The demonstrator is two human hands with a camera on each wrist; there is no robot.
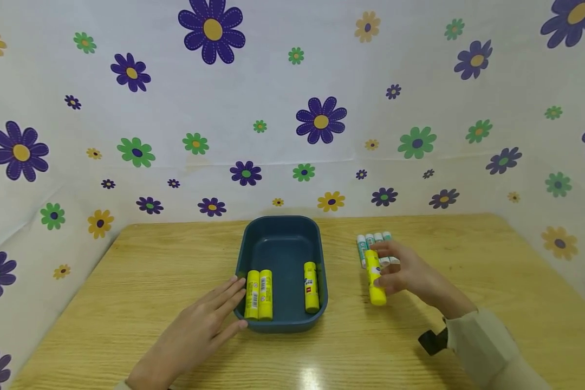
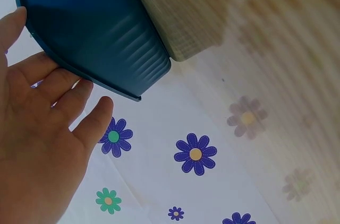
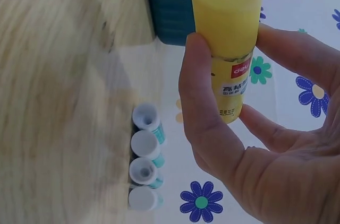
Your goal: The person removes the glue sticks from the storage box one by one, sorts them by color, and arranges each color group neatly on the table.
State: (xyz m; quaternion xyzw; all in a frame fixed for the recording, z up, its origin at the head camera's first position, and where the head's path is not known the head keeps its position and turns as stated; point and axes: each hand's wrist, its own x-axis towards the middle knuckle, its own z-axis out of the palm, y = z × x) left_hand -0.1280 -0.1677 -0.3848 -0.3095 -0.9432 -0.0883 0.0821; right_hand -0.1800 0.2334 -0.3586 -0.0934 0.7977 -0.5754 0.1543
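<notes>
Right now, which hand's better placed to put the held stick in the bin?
Likely the right hand: it holds a yellow stick near the blue bin, while the left hand touches its opposite side.

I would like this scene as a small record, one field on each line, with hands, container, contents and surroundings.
Left hand: straight fingers against the left side of the blue bin
Right hand: grips a yellow glue stick, right of the bin
Bin contents: two yellow sticks side by side at left, one yellow tube at right
Beyond right hand: four white-and-teal sticks in a row, partly hidden
Surface: wooden table
Backdrop: white flowered sheet
</notes>
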